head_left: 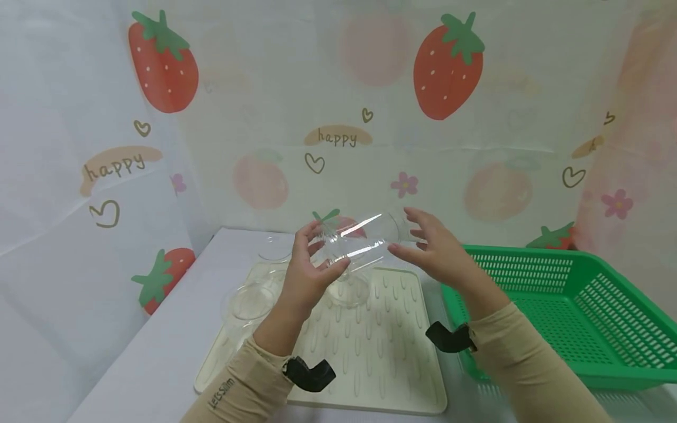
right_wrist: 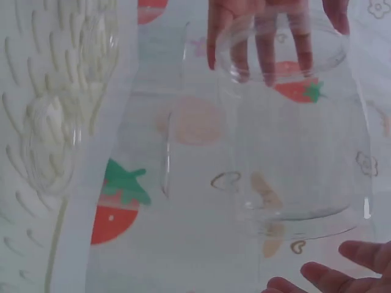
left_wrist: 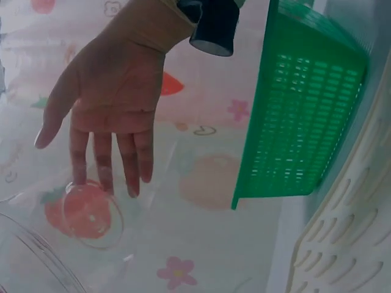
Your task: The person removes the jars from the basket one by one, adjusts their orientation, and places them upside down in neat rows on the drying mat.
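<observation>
My left hand (head_left: 305, 273) holds a clear, see-through jar (head_left: 365, 238) by its ridged neck, thumb on the near side and fingers on the far side. The jar lies tilted in the air, its base raised toward the right. Beside that base is my right hand (head_left: 436, 249), its fingers spread and loosely bent; the right wrist view shows its fingers (right_wrist: 330, 278) apart from the jar wall. Under the held jar, a clear round piece (head_left: 349, 291) rests on the cream ridged mat (head_left: 381, 376). More clear vessels (head_left: 254, 301) stand left of my left hand, their outlines faint.
A green slotted basket (head_left: 534, 329) stands at the right of the mat. A white cloth (head_left: 143, 346) covers the table, and a strawberry-print curtain (head_left: 338, 76) hangs behind and at both sides. Each wrist bears a black camera mount (head_left: 309, 374).
</observation>
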The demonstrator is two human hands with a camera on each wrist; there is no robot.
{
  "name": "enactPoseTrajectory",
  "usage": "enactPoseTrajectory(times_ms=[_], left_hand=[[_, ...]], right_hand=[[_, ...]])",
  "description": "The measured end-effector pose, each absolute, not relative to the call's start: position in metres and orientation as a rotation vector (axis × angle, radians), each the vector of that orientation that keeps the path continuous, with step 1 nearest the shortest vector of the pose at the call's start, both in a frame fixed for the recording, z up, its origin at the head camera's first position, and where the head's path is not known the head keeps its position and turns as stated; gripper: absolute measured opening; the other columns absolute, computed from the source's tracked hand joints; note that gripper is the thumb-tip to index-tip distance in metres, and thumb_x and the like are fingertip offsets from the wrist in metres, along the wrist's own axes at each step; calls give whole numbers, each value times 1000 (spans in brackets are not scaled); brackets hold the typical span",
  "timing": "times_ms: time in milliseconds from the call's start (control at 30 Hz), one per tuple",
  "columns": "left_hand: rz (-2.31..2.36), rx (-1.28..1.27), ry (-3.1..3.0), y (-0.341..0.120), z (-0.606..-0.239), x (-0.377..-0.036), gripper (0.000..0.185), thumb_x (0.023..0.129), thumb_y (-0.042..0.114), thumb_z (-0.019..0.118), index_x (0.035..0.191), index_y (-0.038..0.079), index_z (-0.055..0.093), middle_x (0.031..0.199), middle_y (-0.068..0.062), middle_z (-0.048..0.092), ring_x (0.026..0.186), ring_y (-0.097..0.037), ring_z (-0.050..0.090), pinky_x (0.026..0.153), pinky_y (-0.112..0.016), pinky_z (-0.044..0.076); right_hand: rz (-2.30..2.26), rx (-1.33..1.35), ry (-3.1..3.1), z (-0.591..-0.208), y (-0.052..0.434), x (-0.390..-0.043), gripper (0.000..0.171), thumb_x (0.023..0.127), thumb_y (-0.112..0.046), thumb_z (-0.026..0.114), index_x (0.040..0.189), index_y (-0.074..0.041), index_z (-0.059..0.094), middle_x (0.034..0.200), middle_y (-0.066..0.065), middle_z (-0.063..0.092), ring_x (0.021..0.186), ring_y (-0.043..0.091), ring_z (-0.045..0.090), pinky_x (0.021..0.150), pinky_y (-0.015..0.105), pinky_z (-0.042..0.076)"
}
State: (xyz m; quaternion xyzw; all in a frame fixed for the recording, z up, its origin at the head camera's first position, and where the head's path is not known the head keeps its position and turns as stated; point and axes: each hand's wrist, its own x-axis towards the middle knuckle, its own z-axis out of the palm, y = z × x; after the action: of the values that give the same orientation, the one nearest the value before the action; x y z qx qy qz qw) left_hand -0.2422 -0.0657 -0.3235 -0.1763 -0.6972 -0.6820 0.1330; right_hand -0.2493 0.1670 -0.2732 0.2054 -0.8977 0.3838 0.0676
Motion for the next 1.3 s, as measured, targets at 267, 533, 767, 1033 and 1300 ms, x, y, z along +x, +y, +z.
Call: enactPoseTrajectory(times_ms=[267,533,767,1033,1300], left_hand=[[-2111,-496,-1857,-65,-324,-243,74,79,17,66,138,26,22,139,0,23,128,-24,27,96,-45,39],[-2265,-609,-1629,-56,-328,-240,77,78,13,63,140,21,17,140,-6,20,128,-28,28,95,-40,39],[-2306,-682,-1520,-48,-334,-239,82,76,22,67,139,18,14,138,-8,22,129,-37,24,96,-38,39],[-2329,-682,-1544,-42,-340,-237,80,77,17,64,140,15,13,139,-9,21,130,-35,24,95,-37,40],[-2346,-703,-1518,-39,-345,-238,82,76,18,66,139,13,14,137,-9,22,128,-39,23,91,-33,42]], right_hand=[[1625,459,-2571,-286,153,-247,77,87,-42,57,146,-15,14,142,16,31,126,35,37,98,55,33],[2301,473,-2069,-298,132,-247,75,92,-23,49,145,-4,-1,139,24,26,128,41,32,106,46,27],[2506,402,-1724,-309,114,-244,81,89,-32,56,144,0,6,138,24,29,126,42,34,105,45,30],[2613,409,-1419,-321,104,-243,84,85,-38,62,143,-3,13,139,25,31,126,42,35,103,43,32],[2661,444,-1253,-322,101,-244,84,83,-34,66,141,-2,14,138,27,31,123,43,38,102,44,33]])
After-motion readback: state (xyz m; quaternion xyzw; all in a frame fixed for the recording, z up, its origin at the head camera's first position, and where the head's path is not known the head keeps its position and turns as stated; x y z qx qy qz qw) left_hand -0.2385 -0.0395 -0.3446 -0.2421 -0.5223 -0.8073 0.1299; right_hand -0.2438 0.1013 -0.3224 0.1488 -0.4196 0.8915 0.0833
